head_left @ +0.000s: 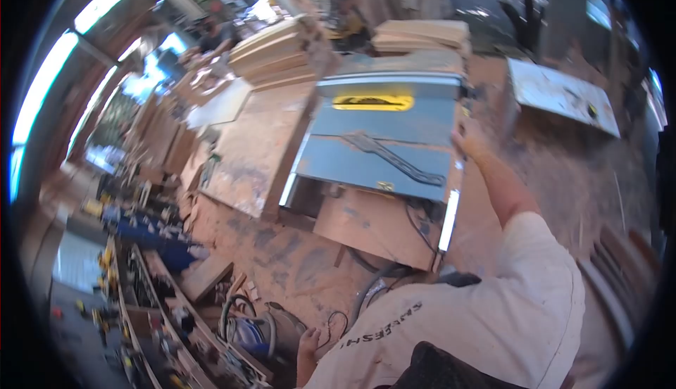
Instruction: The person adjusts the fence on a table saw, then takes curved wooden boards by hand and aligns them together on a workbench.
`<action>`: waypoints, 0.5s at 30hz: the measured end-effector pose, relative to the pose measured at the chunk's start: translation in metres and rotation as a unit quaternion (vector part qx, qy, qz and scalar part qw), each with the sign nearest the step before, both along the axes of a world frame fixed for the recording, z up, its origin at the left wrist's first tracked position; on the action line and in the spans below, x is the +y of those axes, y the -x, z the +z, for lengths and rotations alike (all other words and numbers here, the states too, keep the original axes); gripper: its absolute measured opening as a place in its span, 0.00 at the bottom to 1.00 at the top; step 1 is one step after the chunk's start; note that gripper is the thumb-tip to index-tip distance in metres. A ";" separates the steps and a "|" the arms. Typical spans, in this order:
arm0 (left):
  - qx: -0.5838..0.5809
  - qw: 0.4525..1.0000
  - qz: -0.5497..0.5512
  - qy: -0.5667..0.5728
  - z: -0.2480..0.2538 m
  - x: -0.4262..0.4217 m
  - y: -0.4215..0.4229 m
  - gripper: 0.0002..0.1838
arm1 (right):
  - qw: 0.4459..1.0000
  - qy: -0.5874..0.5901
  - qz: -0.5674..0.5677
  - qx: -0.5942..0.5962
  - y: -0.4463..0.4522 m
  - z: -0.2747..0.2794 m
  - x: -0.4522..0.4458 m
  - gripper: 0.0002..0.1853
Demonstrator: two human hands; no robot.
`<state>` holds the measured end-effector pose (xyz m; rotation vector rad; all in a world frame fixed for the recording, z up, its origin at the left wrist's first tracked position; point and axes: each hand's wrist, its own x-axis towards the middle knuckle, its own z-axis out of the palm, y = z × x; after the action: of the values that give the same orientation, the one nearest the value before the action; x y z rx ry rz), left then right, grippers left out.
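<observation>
A table saw [415, 132] with a grey-blue top stands in the upper middle, its fence lying across the far end. Around the blade slot is a yellow insert [372, 102]. A dark push stick [401, 164] lies at a slant on the saw top. At the saw's right edge, my right hand [465, 141] has its fingers bent against the side; small details there are blurred. My left hand [308, 341] hangs low near the bottom, beside a shop vacuum [285, 329], fingers curled with nothing visible in them.
Left of the saw is a dusty wooden table [257, 142]. Stacked boards [422, 35] lie behind the saw. A white-topped stand [563, 97] is at the right. Hoses and cables run below the saw. Tool racks [151, 304] fill the lower left, and a person [218, 37] is in the far background.
</observation>
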<state>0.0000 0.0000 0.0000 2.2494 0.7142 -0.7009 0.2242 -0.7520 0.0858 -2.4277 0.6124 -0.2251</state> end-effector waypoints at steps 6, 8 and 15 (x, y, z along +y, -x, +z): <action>-0.048 0.998 0.038 -0.014 0.001 -0.034 0.030 0.26 | 0.996 0.093 0.014 -0.007 -0.080 -0.030 -0.035 0.40; -0.034 0.997 0.063 -0.012 0.039 -0.066 0.047 0.26 | 0.993 0.113 -0.004 0.019 -0.089 -0.034 -0.038 0.42; -0.016 0.999 0.017 0.031 -0.035 0.000 0.111 0.25 | 0.986 0.137 -0.021 0.094 -0.105 -0.033 -0.033 0.44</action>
<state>-0.1108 0.0000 -0.0348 2.1828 0.7040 -0.6594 0.3290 -0.7848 0.0530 -2.7254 0.7596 -0.1027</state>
